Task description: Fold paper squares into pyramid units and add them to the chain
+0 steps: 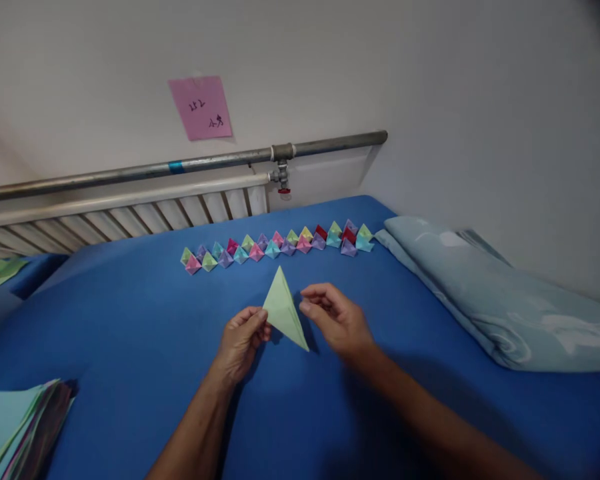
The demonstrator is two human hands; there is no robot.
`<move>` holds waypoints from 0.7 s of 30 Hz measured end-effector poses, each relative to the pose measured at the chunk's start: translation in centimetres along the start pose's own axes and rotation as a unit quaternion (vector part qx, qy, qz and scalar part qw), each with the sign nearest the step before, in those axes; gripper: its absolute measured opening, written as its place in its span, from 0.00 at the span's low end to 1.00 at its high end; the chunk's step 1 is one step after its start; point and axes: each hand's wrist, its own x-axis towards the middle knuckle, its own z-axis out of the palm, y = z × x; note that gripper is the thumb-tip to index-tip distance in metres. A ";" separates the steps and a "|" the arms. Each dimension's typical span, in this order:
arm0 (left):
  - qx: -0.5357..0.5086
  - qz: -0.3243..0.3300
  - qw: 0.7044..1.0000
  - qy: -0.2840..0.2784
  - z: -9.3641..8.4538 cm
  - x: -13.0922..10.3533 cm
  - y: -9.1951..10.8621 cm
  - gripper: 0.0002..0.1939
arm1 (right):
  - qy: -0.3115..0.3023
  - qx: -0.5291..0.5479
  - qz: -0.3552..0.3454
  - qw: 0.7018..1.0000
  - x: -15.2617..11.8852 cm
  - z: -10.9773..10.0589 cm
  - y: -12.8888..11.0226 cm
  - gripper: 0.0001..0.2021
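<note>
A light green paper (pixel 284 309), folded into a triangle with layered edges, is held above the blue surface. My left hand (pixel 241 341) pinches its left corner between thumb and fingers. Just right of the paper, my right hand (pixel 337 319) has its thumb and forefinger apart, curled towards the paper without touching it. Beyond both hands, several small folded paper pieces (pixel 257 251) in many colours stand in a long double row.
A blue sheet (pixel 145 327) covers the surface. A folded pale blue-green blanket (pixel 505 303) lies at right, and a stack of coloured paper (pixel 15 427) at lower left. Behind are a radiator (pixel 155 217), a metal pipe (pixel 220 161) and a pink note (pixel 201 109) on the wall.
</note>
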 end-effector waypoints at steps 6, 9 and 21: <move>-0.064 -0.053 0.996 -0.013 -0.6 0.0 0.5 0.19 | -0.004 -0.070 -0.082 0.994 -0.7 -0.7 -0.8 0.05; -0.062 -0.071 0.995 -0.031 -0.3 -0.4 0.4 0.19 | -0.019 -0.083 -0.141 0.986 -0.8 -0.6 -0.7 0.06; -0.014 -0.095 0.993 -0.075 -0.1 -1.9 -0.2 0.19 | -0.048 -0.070 -0.084 0.993 -1.3 -0.1 -1.5 0.06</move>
